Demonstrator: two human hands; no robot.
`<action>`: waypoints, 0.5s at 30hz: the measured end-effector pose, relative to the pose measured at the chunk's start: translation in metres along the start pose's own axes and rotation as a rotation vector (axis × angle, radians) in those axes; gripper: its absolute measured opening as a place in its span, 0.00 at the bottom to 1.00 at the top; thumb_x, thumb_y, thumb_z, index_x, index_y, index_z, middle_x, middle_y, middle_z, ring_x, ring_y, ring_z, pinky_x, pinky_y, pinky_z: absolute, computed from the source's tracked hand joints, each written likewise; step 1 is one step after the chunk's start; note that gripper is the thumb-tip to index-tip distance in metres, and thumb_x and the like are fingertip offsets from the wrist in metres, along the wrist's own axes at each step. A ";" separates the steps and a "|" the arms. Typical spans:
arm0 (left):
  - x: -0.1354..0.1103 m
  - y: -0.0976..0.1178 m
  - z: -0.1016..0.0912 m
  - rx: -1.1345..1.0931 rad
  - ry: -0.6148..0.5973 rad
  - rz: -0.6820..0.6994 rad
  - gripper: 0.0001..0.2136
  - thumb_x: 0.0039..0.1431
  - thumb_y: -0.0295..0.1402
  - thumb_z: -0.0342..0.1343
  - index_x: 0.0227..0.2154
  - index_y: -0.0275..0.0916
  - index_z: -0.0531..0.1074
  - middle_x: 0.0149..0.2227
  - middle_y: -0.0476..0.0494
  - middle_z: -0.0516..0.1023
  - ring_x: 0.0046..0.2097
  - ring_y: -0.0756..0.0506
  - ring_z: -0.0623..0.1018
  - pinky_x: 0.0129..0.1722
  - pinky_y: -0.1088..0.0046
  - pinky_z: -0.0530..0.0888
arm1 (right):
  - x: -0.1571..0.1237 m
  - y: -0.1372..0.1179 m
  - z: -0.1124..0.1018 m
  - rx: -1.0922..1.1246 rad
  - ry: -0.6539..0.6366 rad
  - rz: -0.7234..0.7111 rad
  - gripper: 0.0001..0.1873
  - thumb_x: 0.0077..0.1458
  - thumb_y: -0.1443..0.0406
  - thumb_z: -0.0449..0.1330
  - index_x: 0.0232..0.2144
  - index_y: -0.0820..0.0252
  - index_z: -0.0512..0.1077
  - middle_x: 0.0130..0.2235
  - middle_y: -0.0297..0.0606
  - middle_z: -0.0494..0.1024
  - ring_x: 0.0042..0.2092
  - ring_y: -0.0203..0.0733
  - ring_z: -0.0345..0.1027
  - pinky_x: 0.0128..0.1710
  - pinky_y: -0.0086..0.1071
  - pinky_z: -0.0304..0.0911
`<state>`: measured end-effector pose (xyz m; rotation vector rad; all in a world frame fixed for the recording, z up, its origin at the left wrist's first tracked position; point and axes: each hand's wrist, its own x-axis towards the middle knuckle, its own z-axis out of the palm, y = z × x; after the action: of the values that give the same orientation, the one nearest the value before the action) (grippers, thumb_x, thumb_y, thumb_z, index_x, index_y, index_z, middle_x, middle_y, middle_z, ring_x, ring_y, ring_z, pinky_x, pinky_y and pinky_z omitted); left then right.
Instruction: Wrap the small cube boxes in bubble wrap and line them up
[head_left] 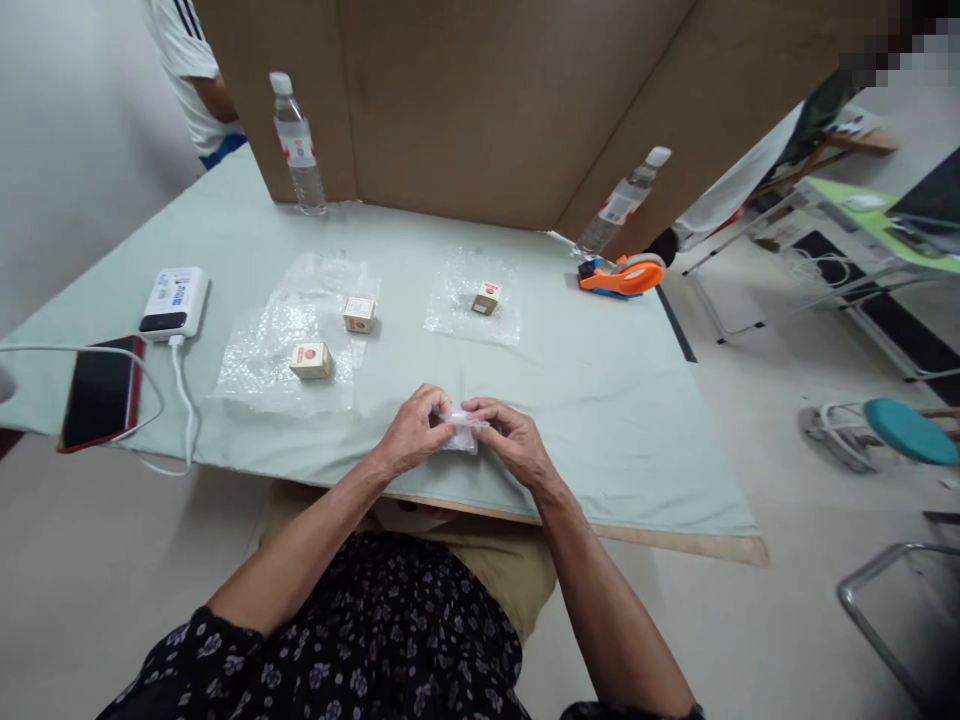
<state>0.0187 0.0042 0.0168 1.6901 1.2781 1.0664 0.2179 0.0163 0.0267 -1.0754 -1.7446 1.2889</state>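
From over the person's head, I'm watching two bare hands working just inside the near edge of a table covered in pale green cloth (622, 430), around the middle of that edge. The left hand (416, 432) is pinching one side of a small, crumpled packet of clear plastic wrap (462, 437) between thumb and fingers; the right hand (514, 440) is gripping its other side the same way. What the packet is holding, I cannot tell.

Farther in, left of centre, two small cream cardboard boxes with red marks (310, 360) are resting on clear bubble wrap (251, 350). A similar box with a brown side (486, 298) is sitting on a separate bubble-wrap sheet (448, 312), nearer the far edge.

By the right edge, close to the far right corner, an orange and blue tape dispenser (637, 274) is lying. Toward the left edge, a white power bank (176, 300) is lying beyond a black-screened phone with a red case (101, 395). A tall brown cardboard screen (465, 110) is standing along the far edge.
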 end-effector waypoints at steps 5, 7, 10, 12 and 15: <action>-0.002 0.003 0.000 -0.014 -0.006 -0.004 0.07 0.47 0.23 0.54 0.27 0.40 0.64 0.37 0.46 0.73 0.43 0.46 0.73 0.46 0.68 0.69 | -0.014 0.001 -0.003 -0.272 -0.073 -0.134 0.24 0.49 0.62 0.69 0.49 0.54 0.72 0.59 0.45 0.74 0.61 0.49 0.66 0.62 0.46 0.59; 0.000 0.004 0.000 -0.048 -0.001 -0.044 0.05 0.49 0.25 0.54 0.28 0.40 0.65 0.39 0.45 0.75 0.44 0.45 0.74 0.47 0.67 0.69 | -0.015 0.004 0.003 -0.312 0.021 -0.167 0.20 0.51 0.65 0.66 0.48 0.55 0.73 0.57 0.45 0.76 0.60 0.48 0.68 0.61 0.46 0.60; 0.005 0.006 -0.006 -0.108 -0.014 -0.137 0.03 0.53 0.30 0.55 0.31 0.39 0.67 0.47 0.41 0.77 0.49 0.43 0.75 0.51 0.64 0.70 | -0.009 0.008 0.012 -0.263 0.136 -0.104 0.17 0.51 0.64 0.65 0.45 0.56 0.75 0.52 0.43 0.79 0.53 0.47 0.73 0.56 0.42 0.65; 0.007 0.007 -0.014 -0.159 -0.088 -0.178 0.07 0.55 0.35 0.57 0.35 0.38 0.70 0.52 0.39 0.76 0.53 0.41 0.75 0.56 0.62 0.68 | -0.005 0.009 0.016 -0.142 0.177 0.019 0.16 0.50 0.59 0.66 0.42 0.58 0.76 0.42 0.40 0.82 0.42 0.45 0.76 0.46 0.38 0.69; 0.002 0.005 -0.023 -0.279 -0.259 -0.206 0.17 0.53 0.40 0.62 0.43 0.37 0.71 0.52 0.38 0.76 0.54 0.39 0.75 0.57 0.61 0.69 | -0.003 0.006 0.022 0.090 0.183 0.171 0.16 0.50 0.54 0.66 0.37 0.59 0.76 0.32 0.36 0.81 0.33 0.42 0.74 0.37 0.35 0.69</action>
<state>-0.0003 0.0070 0.0300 1.4006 1.0573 0.8298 0.2012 0.0060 0.0152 -1.2706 -1.4718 1.3134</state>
